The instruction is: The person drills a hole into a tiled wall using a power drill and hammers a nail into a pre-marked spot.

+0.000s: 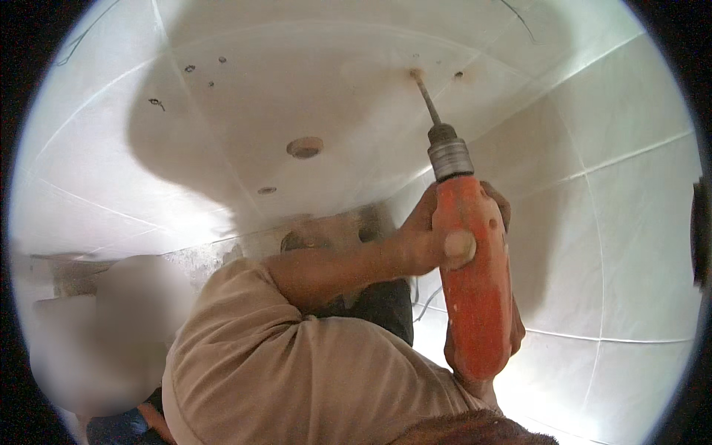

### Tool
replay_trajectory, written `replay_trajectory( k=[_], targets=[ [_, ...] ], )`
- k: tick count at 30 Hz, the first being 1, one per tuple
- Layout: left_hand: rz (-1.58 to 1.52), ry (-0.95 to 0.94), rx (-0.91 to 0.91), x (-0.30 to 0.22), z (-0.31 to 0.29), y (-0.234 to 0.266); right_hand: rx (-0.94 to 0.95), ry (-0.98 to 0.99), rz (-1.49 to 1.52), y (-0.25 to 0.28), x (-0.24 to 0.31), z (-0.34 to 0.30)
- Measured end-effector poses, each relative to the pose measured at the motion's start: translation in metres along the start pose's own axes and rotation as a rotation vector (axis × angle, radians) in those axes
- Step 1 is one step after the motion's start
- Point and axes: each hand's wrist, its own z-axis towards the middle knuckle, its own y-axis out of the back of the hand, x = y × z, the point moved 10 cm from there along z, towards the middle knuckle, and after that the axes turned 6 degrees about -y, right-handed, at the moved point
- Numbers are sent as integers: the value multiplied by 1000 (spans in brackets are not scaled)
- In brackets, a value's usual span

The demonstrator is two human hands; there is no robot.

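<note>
An orange power drill [478,311] points up and away from me, its grey chuck [451,157] holding a long masonry bit [429,102]. The bit's tip meets the pale tiled wall [348,96] at a brownish, dusty spot. My left hand [429,236] wraps around the drill body just behind the chuck, thumb lying over the near side. At the drill's rear end, my right hand [517,331] grips the handle; the orange body hides most of it.
Right of the bit is a small drilled hole [458,74]. Several more small holes [190,68] mark the wall at left; a large round opening [305,147] lies lower down. A side wall [623,245] stands at right. A dark cable [429,302] hangs behind. A blurred person [111,341] is at left.
</note>
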Motion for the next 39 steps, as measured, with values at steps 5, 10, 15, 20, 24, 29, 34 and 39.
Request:
replay_trajectory(
  k=[5, 10, 15, 20, 24, 29, 34, 39],
  targets=[
    [102, 0, -156, 5, 7, 3, 3, -3, -8, 7, -4, 4],
    [173, -192, -41, -21, 14, -16, 19, -19, -4, 1, -3, -1],
    [62, 22, -188, -6, 9, 14, 10, -12, -11, 1, -2, 12],
    [66, -42, -129, -45, 18, 1, 25, -5, 21, -7, 0, 21],
    [99, 29, -166, -28, 13, 14, 16, -29, -6, 3, -3, 6],
    [104, 1, -55, -27, 19, 25, 67, -80, -96, -17, -19, 5],
    [76, 5, -87, -50, 18, 28, -26, -30, -46, -21, 8, 25],
    [-125, 60, -323, -27, 6, 36, 13, -25, -82, -26, 6, 20]
  ],
)
